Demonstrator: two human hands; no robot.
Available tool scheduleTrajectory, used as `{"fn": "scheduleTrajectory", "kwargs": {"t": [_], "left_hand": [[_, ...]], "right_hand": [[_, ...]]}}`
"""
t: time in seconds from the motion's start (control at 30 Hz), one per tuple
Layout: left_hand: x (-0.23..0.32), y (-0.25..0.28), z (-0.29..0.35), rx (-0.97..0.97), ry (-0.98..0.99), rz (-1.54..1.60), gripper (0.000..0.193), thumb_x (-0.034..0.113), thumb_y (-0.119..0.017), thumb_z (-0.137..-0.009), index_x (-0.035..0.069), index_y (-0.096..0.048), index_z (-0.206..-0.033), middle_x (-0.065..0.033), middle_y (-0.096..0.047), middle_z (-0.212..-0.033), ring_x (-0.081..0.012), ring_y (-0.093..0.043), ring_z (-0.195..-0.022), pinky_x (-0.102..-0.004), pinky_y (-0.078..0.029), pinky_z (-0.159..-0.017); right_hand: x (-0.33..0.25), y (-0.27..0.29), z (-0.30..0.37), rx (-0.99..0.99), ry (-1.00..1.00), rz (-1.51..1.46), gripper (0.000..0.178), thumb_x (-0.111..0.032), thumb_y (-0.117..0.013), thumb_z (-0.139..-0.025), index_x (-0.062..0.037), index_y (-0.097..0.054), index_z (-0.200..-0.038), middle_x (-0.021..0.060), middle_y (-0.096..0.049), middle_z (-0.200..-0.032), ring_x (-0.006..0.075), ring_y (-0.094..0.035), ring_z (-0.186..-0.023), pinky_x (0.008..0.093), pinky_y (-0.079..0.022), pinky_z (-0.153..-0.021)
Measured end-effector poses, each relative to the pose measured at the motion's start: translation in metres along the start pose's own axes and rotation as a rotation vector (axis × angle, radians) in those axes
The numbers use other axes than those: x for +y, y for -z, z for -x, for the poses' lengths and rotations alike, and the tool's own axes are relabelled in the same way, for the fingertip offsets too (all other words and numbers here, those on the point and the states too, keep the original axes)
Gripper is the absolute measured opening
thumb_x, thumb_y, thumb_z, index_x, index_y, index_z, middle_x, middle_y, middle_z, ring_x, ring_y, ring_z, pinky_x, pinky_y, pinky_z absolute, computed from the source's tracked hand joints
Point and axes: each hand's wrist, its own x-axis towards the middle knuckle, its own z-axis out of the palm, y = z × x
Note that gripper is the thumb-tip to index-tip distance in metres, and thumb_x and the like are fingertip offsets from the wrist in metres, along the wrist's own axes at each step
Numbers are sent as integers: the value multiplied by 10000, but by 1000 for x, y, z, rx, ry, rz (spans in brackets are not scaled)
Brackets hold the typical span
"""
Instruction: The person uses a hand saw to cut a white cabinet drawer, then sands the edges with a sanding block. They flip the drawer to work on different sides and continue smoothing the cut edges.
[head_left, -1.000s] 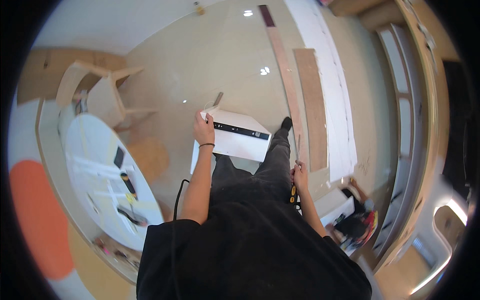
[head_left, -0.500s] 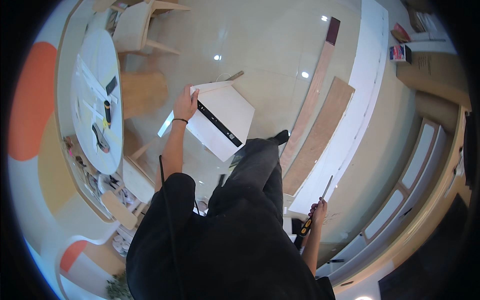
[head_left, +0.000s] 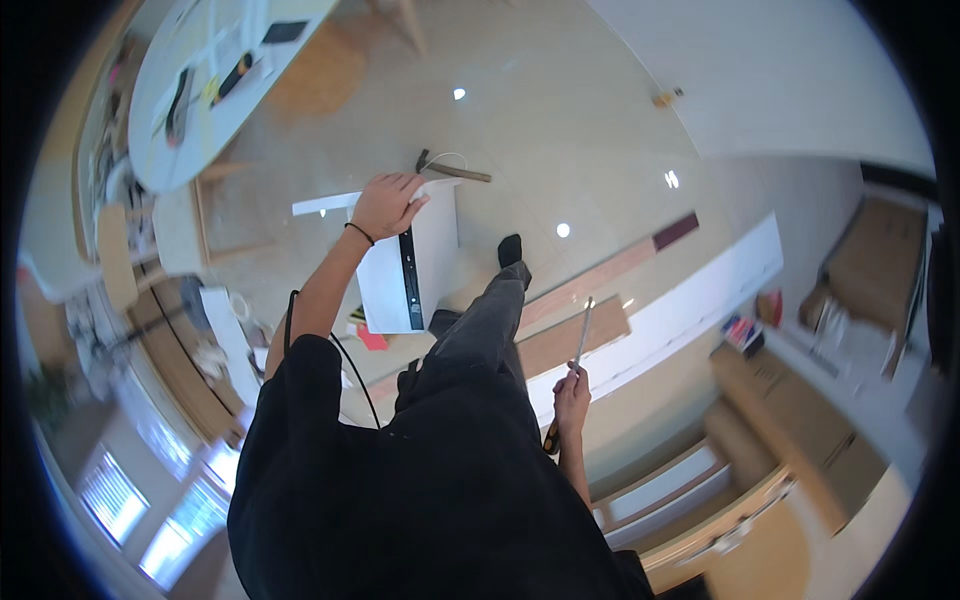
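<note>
My left hand (head_left: 390, 207) is closed over the top edge of a white panelled box (head_left: 440, 235), possibly a drawer. A black metal slide rail (head_left: 410, 275) runs down the side of the box below that hand. My right hand (head_left: 571, 402) grips a screwdriver (head_left: 584, 340) with a black and yellow handle, its long shaft pointing up and away. The tip touches nothing that I can see. On the floor just beyond the box lies a hammer (head_left: 455, 172).
Right of my leg lie a narrow wooden board (head_left: 600, 270), a wider brown board (head_left: 575, 335) and a long white panel (head_left: 690, 320). A white table (head_left: 160, 100) at far left carries a black-and-orange tool (head_left: 233, 78). Cardboard boxes (head_left: 800, 420) stand at right.
My view has swung round, so the boards lie flatter across it. The box stands more upright, still in my left hand. My right hand keeps the screwdriver, now closer to my leg.
</note>
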Motion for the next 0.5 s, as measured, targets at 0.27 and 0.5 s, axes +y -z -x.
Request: {"fn": "scheduleTrajectory", "kwargs": {"t": [0.27, 0.5], "left_hand": [[51, -28, 4, 479, 492, -36, 247, 269, -628, -903, 63, -640, -1037, -90, -642, -1104, -289, -567, -1175, -546, -303, -1129], [65, -52, -11, 564, 689, -182, 168, 225, -677, -788, 94, -635, -883, -68, -612, -979, -299, -569, -1113, -573, -294, -1156]], "right_hand": [[-172, -1, -155, -403, 558, 272, 304, -256, -425, -1090, -21, -583, -1201, 28, -497, -598, 108, -492, -538, 310, -393, -511], [-262, -73, -252, -783, 707, 540, 279, -221, -460, -1069, -26, -515, -1260, 194, -606, -701, 333, -657, -640, 423, -473, -581]]}}
